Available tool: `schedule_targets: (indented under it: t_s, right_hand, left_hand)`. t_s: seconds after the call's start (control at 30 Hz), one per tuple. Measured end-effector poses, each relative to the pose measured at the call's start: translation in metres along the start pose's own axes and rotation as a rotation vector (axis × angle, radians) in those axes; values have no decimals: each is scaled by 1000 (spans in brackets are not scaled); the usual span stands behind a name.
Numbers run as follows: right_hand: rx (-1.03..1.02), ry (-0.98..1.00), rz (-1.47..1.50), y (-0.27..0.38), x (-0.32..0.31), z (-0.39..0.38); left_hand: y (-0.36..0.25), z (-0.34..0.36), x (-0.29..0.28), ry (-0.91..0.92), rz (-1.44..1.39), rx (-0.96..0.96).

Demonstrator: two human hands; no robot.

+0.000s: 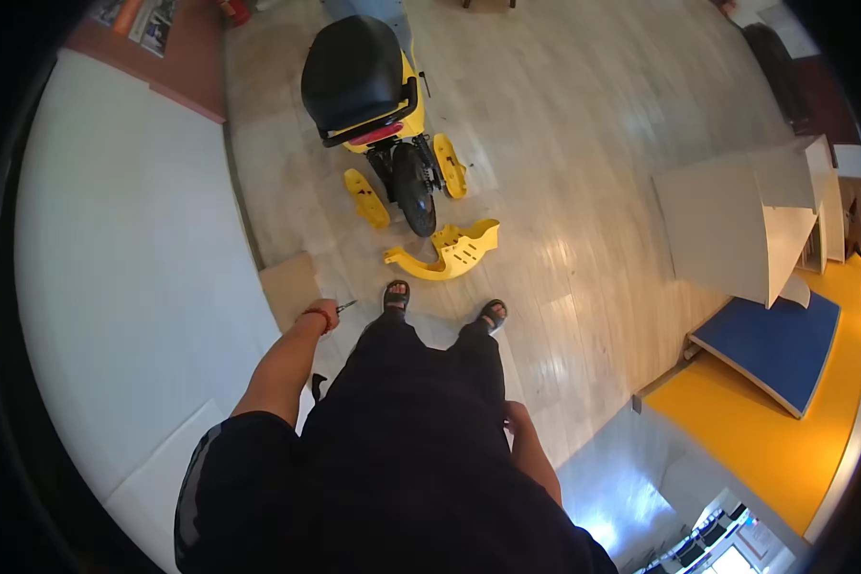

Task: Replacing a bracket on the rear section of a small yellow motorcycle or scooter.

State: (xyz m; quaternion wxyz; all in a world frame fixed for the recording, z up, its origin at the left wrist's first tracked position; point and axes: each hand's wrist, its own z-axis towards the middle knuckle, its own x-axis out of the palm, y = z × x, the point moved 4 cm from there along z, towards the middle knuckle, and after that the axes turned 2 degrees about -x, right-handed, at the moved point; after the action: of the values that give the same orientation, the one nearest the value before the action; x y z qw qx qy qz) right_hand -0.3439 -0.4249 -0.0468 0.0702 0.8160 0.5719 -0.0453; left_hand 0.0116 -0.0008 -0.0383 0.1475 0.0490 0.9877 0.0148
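Note:
My left hand (pixel 326 315) is closed around a slim dark tool (pixel 346 306) whose end juts out to the right; its exact kind is too small to tell. Beside my right thigh hangs my right hand (pixel 517 417), with its fingers mostly hidden against the dark trousers. Ahead of my feet a curved yellow plastic body panel (pixel 461 251) with slots lies on the floor. Beyond it stands a yellow scooter (pixel 413 117) with a black seat (pixel 356 72) and an exposed rear wheel (pixel 414 189). Yellow side pieces (pixel 365 198) flank that wheel, one on each side.
A long white surface (pixel 124 258) runs along my left, with a brown cardboard-like sheet (pixel 291 290) on the floor by its edge. To the right are a pale cabinet (pixel 713 225), a blue board (pixel 770 340) and a yellow surface (pixel 737 421). Wood-look flooring (pixel 584 163) spreads between.

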Motion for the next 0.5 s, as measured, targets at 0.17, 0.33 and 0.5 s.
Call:
schedule_targets:
  t_s: [0.17,0.33,0.5]
  right_hand:
    - [-159,-38,-115,78,-33,23]
    - [-254,32,-266,111,-131,29]
    - [-149,-6,25,101,-242,43]
  left_hand:
    - [-48,-13,2,-188,-143,1]
    - [-132,-22,14,-278,-309,-33]
    - [-234,-67,6,-443,-489,108]
